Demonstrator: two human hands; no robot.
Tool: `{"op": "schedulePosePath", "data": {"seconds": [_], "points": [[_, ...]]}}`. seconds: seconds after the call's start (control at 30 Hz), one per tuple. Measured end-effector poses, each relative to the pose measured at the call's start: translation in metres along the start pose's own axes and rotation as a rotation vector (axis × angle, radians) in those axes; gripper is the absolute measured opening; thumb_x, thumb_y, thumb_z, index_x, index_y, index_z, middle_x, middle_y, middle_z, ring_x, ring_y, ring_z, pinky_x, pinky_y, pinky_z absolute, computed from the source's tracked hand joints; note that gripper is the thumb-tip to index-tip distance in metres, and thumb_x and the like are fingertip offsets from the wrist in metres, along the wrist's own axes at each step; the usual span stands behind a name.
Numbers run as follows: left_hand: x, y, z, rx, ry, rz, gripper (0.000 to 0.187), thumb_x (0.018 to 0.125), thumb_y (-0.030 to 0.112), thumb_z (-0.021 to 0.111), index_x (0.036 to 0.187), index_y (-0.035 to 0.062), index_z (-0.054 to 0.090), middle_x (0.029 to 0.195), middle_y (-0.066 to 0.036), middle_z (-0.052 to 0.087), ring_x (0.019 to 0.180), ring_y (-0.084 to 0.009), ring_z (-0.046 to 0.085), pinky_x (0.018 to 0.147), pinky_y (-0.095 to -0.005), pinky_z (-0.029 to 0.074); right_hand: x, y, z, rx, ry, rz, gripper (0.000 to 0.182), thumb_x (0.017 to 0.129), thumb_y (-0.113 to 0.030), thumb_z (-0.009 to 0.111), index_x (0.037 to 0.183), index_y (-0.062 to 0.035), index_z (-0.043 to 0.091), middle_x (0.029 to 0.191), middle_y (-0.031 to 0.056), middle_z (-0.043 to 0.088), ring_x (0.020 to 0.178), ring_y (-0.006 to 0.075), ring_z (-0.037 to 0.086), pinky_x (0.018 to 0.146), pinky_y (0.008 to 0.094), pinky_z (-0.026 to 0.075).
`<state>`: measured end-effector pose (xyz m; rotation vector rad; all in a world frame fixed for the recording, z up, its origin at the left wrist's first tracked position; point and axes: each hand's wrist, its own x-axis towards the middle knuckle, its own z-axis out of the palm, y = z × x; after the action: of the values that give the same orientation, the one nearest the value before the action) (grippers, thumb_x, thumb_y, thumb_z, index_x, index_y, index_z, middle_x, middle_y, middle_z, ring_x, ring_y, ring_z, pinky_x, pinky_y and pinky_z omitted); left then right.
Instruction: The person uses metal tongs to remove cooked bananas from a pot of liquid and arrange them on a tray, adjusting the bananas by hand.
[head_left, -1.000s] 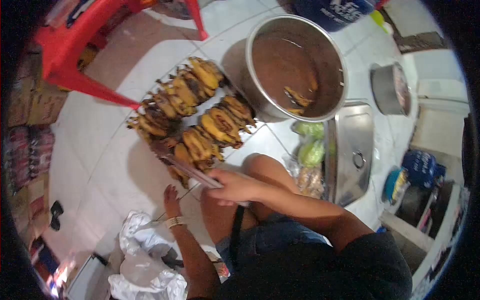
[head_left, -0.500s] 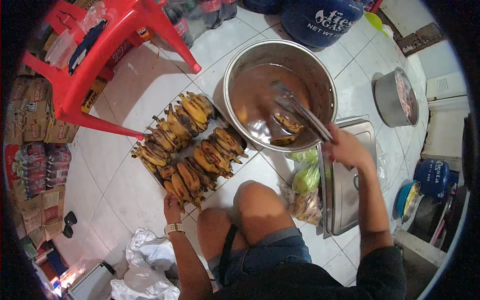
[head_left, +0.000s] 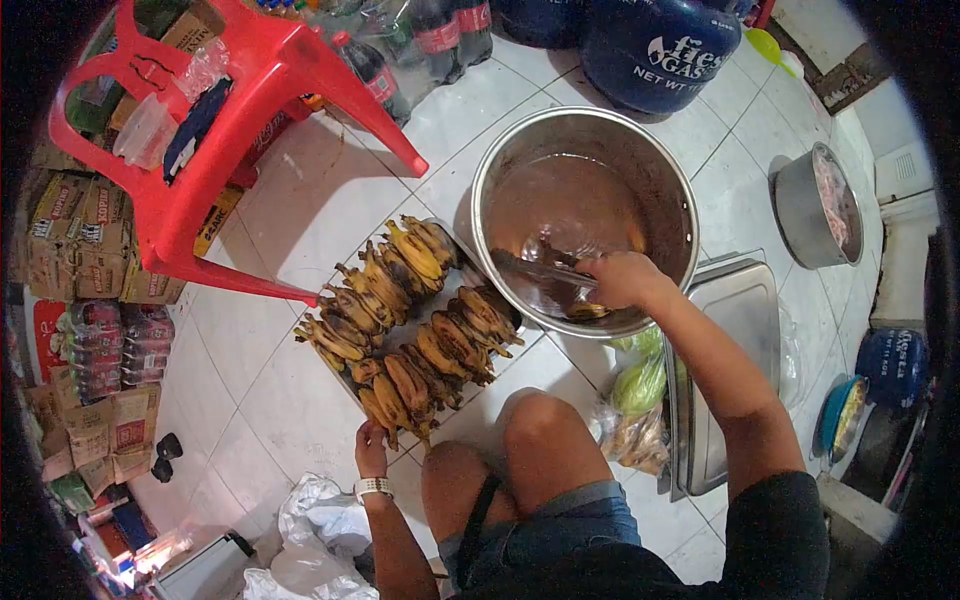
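Observation:
My right hand (head_left: 622, 281) is wrapped round metal tongs (head_left: 535, 268), above the near part of a large steel pot (head_left: 480, 215). The tongs point left, low over the brown liquid (head_left: 570, 195). Dark banana pieces (head_left: 588, 311) show at the pot's near side, partly hidden by my hand. To the left, a tray (head_left: 458, 262) carries rows of brown-yellow bananas (head_left: 425, 352) in bunches. With a watch on its wrist, my left hand (head_left: 371, 449) grips the tray's near corner beside the closest bunch; some fingertips are hidden.
A red plastic chair (head_left: 250, 100) stands at upper left, near soda bottles (head_left: 435, 45). Blue gas cylinders (head_left: 655, 60) are behind the pot. On the right are a lidded steel pan (head_left: 735, 370), bagged green produce (head_left: 637, 388) and a smaller pot (head_left: 790, 215). A white plastic bag (head_left: 315, 540) lies nearby.
My right hand has moved left and in over the pot, bringing the tongs lower and more level. The whole view has shifted slightly. My left hand stays at the tray corner.

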<state>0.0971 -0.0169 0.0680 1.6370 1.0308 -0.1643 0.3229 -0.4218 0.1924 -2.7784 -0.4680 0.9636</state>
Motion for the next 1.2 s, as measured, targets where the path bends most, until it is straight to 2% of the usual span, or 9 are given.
{"op": "schedulePosePath", "data": {"seconds": [0.2,0.4,0.57,0.8,0.97,1.0,1.03,1.1,1.2], "points": [[0.021,-0.033,-0.001,0.079,-0.015,0.126,0.027,0.079,0.020,0.049,0.103,0.0061,0.046,0.090,-0.003,0.052,0.066,-0.0089,0.047,0.052,-0.0197,0.036,0.020,-0.016,-0.002,-0.029,-0.003,0.065,0.035,0.069,-0.033,0.051,0.099,-0.0150,0.053,0.094,0.0126,0.055,0.088,0.0277,0.052,0.074,0.0372,0.042],[0.001,0.000,0.013,0.002,-0.121,-0.067,0.026,0.080,0.019,0.047,0.103,0.0057,0.046,0.090,-0.002,0.052,0.069,-0.0105,0.049,0.057,-0.0207,0.040,0.048,-0.022,0.005,-0.051,0.002,0.090,0.034,0.071,-0.036,0.050,0.097,-0.0135,0.054,0.092,0.0137,0.055,0.088,0.0289,0.052,0.074,0.0380,0.041],[0.010,-0.022,0.002,0.009,-0.049,0.013,0.027,0.081,0.019,0.047,0.104,0.0057,0.046,0.092,-0.003,0.053,0.076,-0.0117,0.050,0.062,-0.0214,0.040,0.024,-0.017,0.007,-0.023,0.042,0.051,0.036,0.071,-0.035,0.051,0.098,-0.0112,0.054,0.091,0.0150,0.055,0.084,0.0305,0.053,0.073,0.0378,0.041],[0.000,-0.015,-0.011,-0.010,-0.038,-0.014,0.030,0.080,0.027,0.047,0.105,0.0114,0.045,0.098,-0.001,0.051,0.082,-0.0107,0.049,0.069,-0.0256,0.037,-0.059,-0.024,0.022,0.548,0.215,0.046,0.033,0.074,-0.019,0.052,0.105,-0.0083,0.049,0.089,0.0167,0.055,0.083,0.0308,0.053,0.071,0.0336,0.041],[0.000,-0.015,-0.009,0.017,0.017,0.012,0.027,0.081,0.022,0.047,0.101,0.0043,0.048,0.090,-0.006,0.053,0.079,-0.0133,0.051,0.070,-0.0250,0.040,-0.086,-0.050,0.031,0.410,0.427,0.150,0.036,0.075,-0.017,0.053,0.108,-0.0070,0.047,0.091,0.0144,0.055,0.085,0.0267,0.053,0.073,0.0320,0.040],[0.000,-0.015,-0.010,0.033,0.010,-0.005,0.027,0.081,0.022,0.047,0.102,0.0042,0.047,0.090,-0.006,0.053,0.079,-0.0135,0.052,0.070,-0.0250,0.040,-0.083,-0.051,0.039,0.332,0.597,-0.007,0.035,0.076,-0.018,0.052,0.109,-0.0061,0.047,0.083,0.0106,0.056,0.067,0.0203,0.055,0.060,0.0287,0.042],[0.000,-0.016,-0.011,0.027,0.012,-0.008,0.027,0.081,0.022,0.047,0.102,0.0042,0.047,0.090,-0.006,0.053,0.079,-0.0135,0.052,0.070,-0.0250,0.040,-0.087,-0.052,0.042,0.327,0.595,-0.011,0.035,0.076,-0.018,0.052,0.109,-0.0061,0.047,0.083,0.0106,0.056,0.067,0.0203,0.055,0.060,0.0287,0.042],[-0.001,-0.018,-0.013,-0.040,-0.021,0.021,0.027,0.080,0.021,0.047,0.102,0.0041,0.047,0.090,-0.007,0.053,0.082,-0.0143,0.051,0.071,-0.0250,0.040,-0.094,-0.067,0.038,0.909,0.447,0.305,0.035,0.078,-0.019,0.050,0.111,-0.0069,0.045,0.077,0.0057,0.055,0.050,0.0098,0.047,0.045,0.0216,0.037],[0.002,-0.024,-0.016,-0.010,0.013,-0.037,0.026,0.080,0.018,0.048,0.102,0.0042,0.047,0.090,-0.007,0.053,0.085,-0.0143,0.050,0.073,-0.0245,0.039,-0.100,-0.089,0.030,1.208,0.511,0.335,0.039,0.080,-0.020,0.049,0.115,-0.0075,0.040,0.078,0.0037,0.054,0.046,0.0023,0.038,0.039,0.0156,0.029]]}}
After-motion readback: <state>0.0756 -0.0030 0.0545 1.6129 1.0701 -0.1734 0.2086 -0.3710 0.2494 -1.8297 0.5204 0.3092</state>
